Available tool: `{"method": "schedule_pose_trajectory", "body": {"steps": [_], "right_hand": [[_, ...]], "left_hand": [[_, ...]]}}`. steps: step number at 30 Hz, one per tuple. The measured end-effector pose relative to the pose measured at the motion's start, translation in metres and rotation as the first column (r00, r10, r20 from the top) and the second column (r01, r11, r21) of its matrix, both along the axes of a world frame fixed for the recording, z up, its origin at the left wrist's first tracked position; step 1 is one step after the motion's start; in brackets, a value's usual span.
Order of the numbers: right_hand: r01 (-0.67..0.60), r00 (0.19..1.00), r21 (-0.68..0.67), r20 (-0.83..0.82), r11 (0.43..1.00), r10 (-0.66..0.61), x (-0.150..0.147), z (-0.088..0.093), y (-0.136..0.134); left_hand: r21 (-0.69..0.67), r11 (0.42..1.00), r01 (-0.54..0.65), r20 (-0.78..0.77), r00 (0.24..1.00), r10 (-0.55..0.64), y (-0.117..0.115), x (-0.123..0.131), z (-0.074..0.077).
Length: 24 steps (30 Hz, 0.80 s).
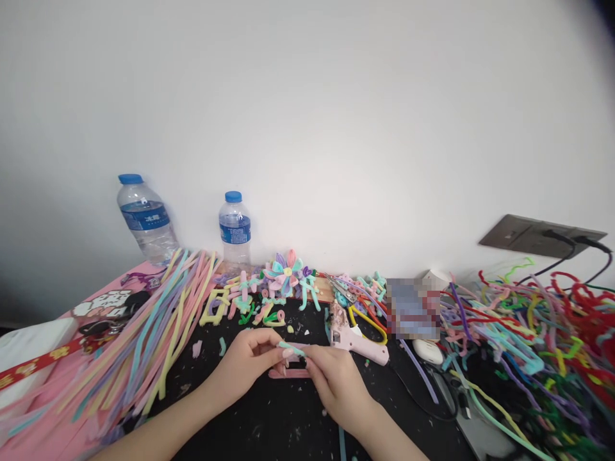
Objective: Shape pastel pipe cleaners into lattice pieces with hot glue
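Both hands meet at the front middle of the black work surface (230,410). Pinched between the fingertips of my left hand (252,355) and my right hand (339,381) is a short mint-blue pipe cleaner (292,348). Just beneath the fingers is a pink pipe cleaner frame (288,373); whether the fingers also grip it I cannot tell. Right of my right hand lies a pink glue gun (362,346), with yellow-handled scissors (377,330) against it. Beyond the hands, several bent pipe cleaner shapes (262,317) lie about, and a multicoloured pipe cleaner flower (286,272) stands behind them.
Long pastel pipe cleaners (163,326) spread across the left. A tangled heap of coloured pipe cleaners (552,358) covers the right. Two water bottles (147,221) stand by the wall. A white case (427,351) and a black cable (423,400) lie right of the glue gun.
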State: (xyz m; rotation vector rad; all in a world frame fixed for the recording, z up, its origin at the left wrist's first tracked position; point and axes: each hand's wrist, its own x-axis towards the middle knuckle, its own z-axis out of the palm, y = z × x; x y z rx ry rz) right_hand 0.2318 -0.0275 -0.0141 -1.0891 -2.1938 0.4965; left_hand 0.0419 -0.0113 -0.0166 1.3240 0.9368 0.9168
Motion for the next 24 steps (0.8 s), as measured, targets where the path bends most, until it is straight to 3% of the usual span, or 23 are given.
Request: {"method": "schedule_pose_trajectory", "body": {"steps": [7,15,24], "right_hand": [[0.276,0.938,0.209,0.154,0.938,-0.310,0.013,0.003,0.011],[0.151,0.894,0.285,0.370,0.946,-0.254,0.009,0.000,0.016],[0.192,0.859,0.270,0.418,0.943,-0.295,-0.006,0.002,0.018]], "left_hand": [[0.134,0.975,-0.178,-0.101,0.976,0.192,0.001,-0.006,0.010],[0.036,0.990,-0.135,-0.007,0.991,0.135,0.002,-0.002,0.005],[-0.070,0.997,-0.031,0.081,0.996,0.036,0.000,0.002,0.002]]}}
